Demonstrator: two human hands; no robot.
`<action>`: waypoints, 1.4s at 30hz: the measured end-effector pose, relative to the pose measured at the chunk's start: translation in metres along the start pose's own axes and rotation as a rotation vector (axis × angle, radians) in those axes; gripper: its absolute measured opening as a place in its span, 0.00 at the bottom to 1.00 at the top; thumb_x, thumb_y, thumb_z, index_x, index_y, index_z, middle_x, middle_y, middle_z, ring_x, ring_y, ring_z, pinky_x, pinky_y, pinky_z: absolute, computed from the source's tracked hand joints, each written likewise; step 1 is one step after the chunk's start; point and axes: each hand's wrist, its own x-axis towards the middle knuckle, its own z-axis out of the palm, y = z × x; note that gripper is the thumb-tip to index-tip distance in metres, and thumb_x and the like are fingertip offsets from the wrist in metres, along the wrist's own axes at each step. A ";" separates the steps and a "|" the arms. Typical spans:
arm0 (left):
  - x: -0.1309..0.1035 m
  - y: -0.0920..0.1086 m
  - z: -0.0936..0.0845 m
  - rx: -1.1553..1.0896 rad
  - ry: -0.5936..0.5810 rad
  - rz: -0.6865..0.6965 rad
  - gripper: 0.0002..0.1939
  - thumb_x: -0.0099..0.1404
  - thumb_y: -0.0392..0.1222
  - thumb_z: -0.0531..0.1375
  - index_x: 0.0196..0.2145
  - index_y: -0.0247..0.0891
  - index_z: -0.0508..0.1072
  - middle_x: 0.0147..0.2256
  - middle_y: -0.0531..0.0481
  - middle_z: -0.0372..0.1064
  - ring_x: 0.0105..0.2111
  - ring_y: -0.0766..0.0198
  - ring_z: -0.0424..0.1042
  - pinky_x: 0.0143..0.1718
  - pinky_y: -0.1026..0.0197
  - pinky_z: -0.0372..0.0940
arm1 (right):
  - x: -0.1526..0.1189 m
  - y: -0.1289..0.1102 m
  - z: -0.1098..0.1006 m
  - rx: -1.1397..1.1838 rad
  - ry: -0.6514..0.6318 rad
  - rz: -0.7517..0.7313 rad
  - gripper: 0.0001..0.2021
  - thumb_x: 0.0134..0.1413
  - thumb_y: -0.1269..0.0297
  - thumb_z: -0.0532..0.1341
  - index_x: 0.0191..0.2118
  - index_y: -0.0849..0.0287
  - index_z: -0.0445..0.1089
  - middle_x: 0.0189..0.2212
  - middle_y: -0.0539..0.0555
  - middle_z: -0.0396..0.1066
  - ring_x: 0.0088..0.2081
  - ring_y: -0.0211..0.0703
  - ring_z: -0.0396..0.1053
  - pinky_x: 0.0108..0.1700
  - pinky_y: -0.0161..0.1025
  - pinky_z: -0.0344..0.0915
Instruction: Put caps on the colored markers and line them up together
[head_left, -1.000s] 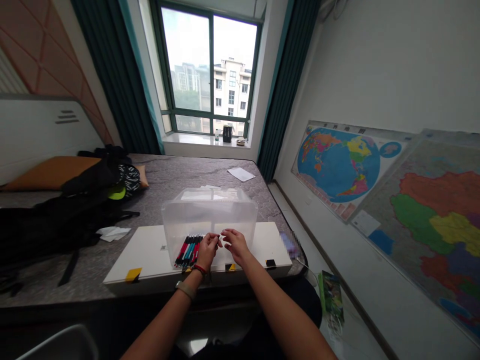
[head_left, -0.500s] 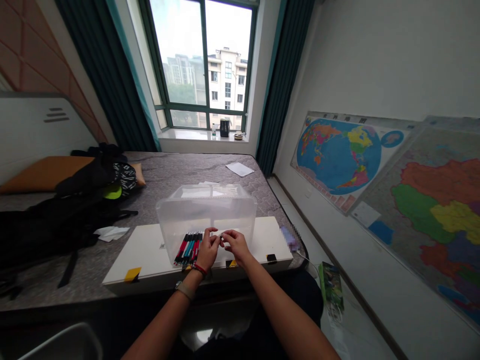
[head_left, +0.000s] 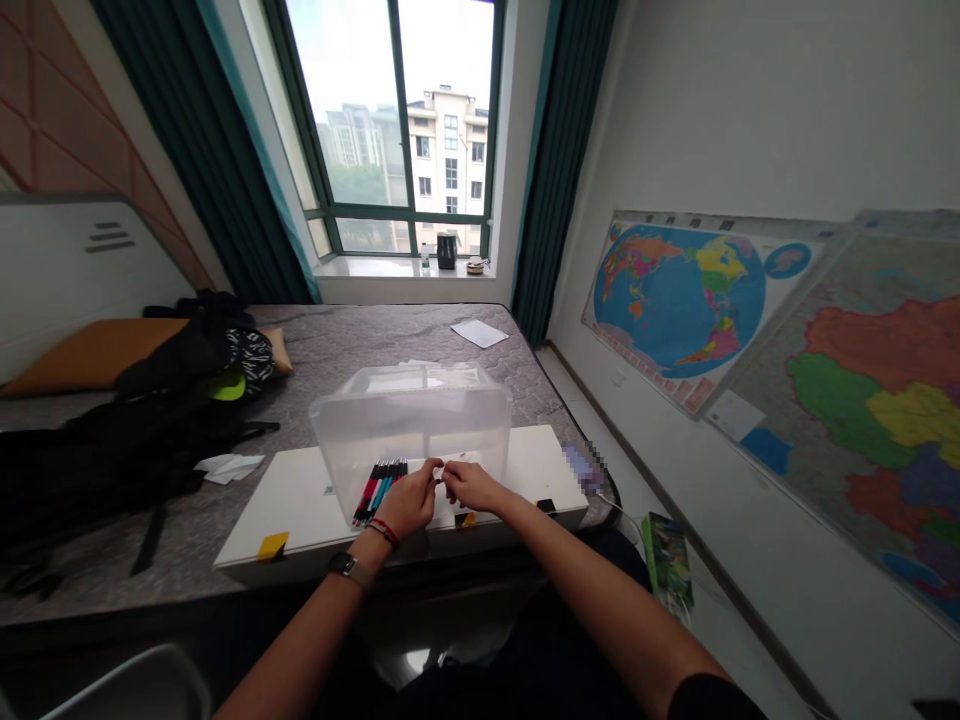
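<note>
Over the front of a white box (head_left: pixel 277 500), my left hand (head_left: pixel 411 498) and my right hand (head_left: pixel 471 486) meet fingertip to fingertip. Both are closed in a pinch around something small and dark between them, too small to name. Several pens (head_left: pixel 377 490), red, teal and black, lie side by side just left of my left hand, which hides part of the row. Behind the hands a translucent plastic bin (head_left: pixel 412 425) rests on its side on the white box.
The white box stands on a grey mattress (head_left: pixel 360 335). Dark clothes and a bag (head_left: pixel 142 430) lie at the left, near a crumpled tissue (head_left: pixel 229 467). A paper sheet (head_left: pixel 479 333) is farther back. At the box's right edge is a pixelated item (head_left: pixel 583 467).
My left hand has turned, bringing the watch face into view. My right hand's fingers have curled in more, with the forearm swung outward. The view has shifted slightly.
</note>
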 end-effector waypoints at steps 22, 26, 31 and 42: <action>0.014 0.005 0.007 0.199 -0.049 -0.214 0.12 0.68 0.38 0.45 0.45 0.39 0.65 0.34 0.44 0.74 0.37 0.56 0.74 0.35 0.60 0.61 | 0.004 0.012 0.019 0.061 0.230 -0.043 0.11 0.61 0.56 0.55 0.33 0.58 0.66 0.23 0.49 0.69 0.24 0.34 0.67 0.28 0.31 0.63; 0.018 0.002 0.018 0.204 -0.052 -0.270 0.12 0.67 0.38 0.46 0.46 0.40 0.64 0.33 0.45 0.74 0.36 0.56 0.74 0.34 0.60 0.61 | 0.003 0.018 0.021 0.094 0.236 -0.048 0.09 0.59 0.57 0.57 0.36 0.58 0.65 0.26 0.49 0.70 0.25 0.36 0.69 0.27 0.31 0.63; 0.021 0.001 0.037 0.232 -0.024 -0.285 0.12 0.67 0.38 0.46 0.44 0.38 0.65 0.35 0.43 0.73 0.37 0.55 0.74 0.35 0.59 0.62 | 0.006 0.030 0.021 0.075 0.276 -0.007 0.21 0.62 0.46 0.49 0.26 0.58 0.62 0.19 0.48 0.64 0.20 0.35 0.63 0.23 0.31 0.59; 0.020 -0.016 0.065 0.115 0.072 -0.210 0.11 0.67 0.36 0.46 0.44 0.39 0.64 0.36 0.43 0.71 0.39 0.57 0.71 0.39 0.58 0.63 | 0.012 0.045 0.026 0.235 0.247 0.109 0.23 0.54 0.39 0.52 0.27 0.57 0.61 0.19 0.48 0.64 0.18 0.37 0.63 0.21 0.34 0.60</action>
